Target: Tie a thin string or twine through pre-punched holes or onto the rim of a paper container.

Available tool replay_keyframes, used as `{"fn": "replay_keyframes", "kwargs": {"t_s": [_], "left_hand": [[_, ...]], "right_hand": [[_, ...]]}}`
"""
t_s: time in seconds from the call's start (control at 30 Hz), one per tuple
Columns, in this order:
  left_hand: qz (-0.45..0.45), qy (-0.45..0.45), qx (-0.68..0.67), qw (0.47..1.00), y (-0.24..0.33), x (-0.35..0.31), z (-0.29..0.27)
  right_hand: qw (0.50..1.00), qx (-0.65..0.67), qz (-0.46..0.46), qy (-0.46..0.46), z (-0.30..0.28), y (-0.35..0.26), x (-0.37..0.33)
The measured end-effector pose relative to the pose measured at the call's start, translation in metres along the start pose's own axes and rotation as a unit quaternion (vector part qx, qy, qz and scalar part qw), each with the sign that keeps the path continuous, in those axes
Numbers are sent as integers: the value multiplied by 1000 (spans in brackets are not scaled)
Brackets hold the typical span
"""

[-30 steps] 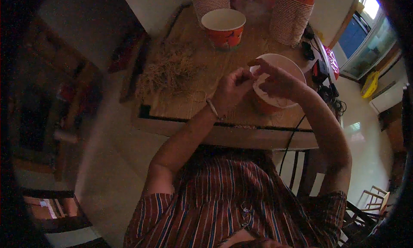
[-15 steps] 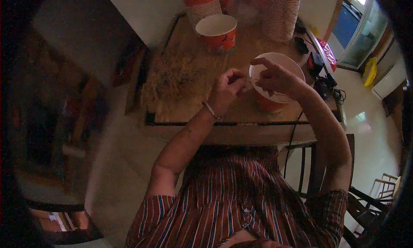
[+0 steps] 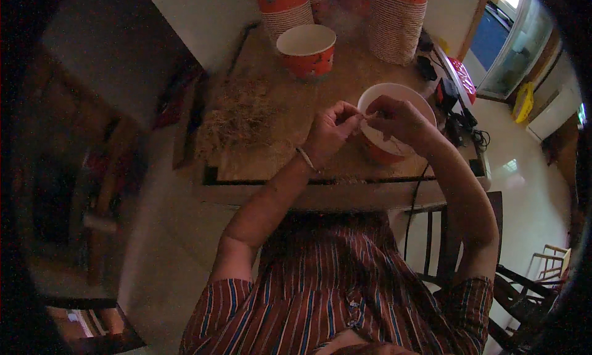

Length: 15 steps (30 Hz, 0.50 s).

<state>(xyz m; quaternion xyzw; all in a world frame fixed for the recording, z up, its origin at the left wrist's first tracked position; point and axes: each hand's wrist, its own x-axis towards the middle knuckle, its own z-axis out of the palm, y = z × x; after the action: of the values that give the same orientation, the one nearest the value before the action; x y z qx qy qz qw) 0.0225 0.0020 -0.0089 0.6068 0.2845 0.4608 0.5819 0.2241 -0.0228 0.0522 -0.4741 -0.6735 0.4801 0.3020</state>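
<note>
My left hand (image 3: 333,130) is closed in a pinch at the left rim of a paper bowl (image 3: 414,96) with a white inside and a red-orange outside. Over that bowl, my right hand (image 3: 399,122) is also closed, its thumb and fingertips meeting those of my left. A thin pale strand (image 3: 364,116) shows faintly between the fingertips; its ends are hidden. Left of my hands lies a loose heap of thin, dry, brownish strands (image 3: 237,124). A few thin bits seem to lie inside the bowl below my right hand.
Another red-orange paper bowl (image 3: 308,62) stands farther back on the wooden board (image 3: 277,167). Behind it rise tall stacks of nested bowls (image 3: 398,31). Black chargers and cables (image 3: 459,118) crowd the right edge. A dark chair (image 3: 453,238) stands at my right.
My right hand has closed from spread fingers into a pinch and come against my left fingertips. My left hand stays pinched in nearly the same place. The whole view has shifted slightly.
</note>
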Motion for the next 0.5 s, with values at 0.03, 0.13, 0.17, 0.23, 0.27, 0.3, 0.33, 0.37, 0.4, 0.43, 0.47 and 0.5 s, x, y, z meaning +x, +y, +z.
{"fn": "replay_keyframes", "kwargs": {"t_s": [0.03, 0.13, 0.17, 0.23, 0.27, 0.3, 0.33, 0.37, 0.4, 0.43, 0.47, 0.5], "left_hand": [[-2, 2, 1, 1000, 2, 1, 2], [1, 0, 68, 998, 11, 0, 7], [-15, 11, 69, 997, 15, -1, 8], [-34, 27, 68, 997, 16, -2, 7], [-26, 23, 66, 997, 15, -3, 6], [-18, 18, 64, 998, 15, -3, 4], [-23, 20, 63, 998, 13, -3, 3], [-32, 22, 56, 998, 12, -3, 2], [-40, 23, 48, 998, 11, -4, 1], [-43, 25, 47, 998, 10, -3, 1], [-44, 24, 48, 998, 11, -3, 1], [-44, 24, 49, 998, 10, -3, 1]], "right_hand": [[1000, -6, 9, 7, 0, -3, -2], [999, -36, 35, -4, -1, -7, 3], [997, -63, 52, -18, -1, -6, 5], [997, -50, 59, -31, -1, -3, 8], [996, -40, 66, -38, -1, -2, 8], [996, -39, 68, -43, 0, -2, 8], [997, -18, 61, -43, -1, -3, 6], [998, 2, 53, -43, -2, -3, 6], [997, 4, 56, -46, -5, -2, 7], [997, 18, 46, -56, -9, 1, 8], [997, 31, 35, -66, -13, 3, 9], [996, 33, 37, -69, -14, 4, 9]]}}
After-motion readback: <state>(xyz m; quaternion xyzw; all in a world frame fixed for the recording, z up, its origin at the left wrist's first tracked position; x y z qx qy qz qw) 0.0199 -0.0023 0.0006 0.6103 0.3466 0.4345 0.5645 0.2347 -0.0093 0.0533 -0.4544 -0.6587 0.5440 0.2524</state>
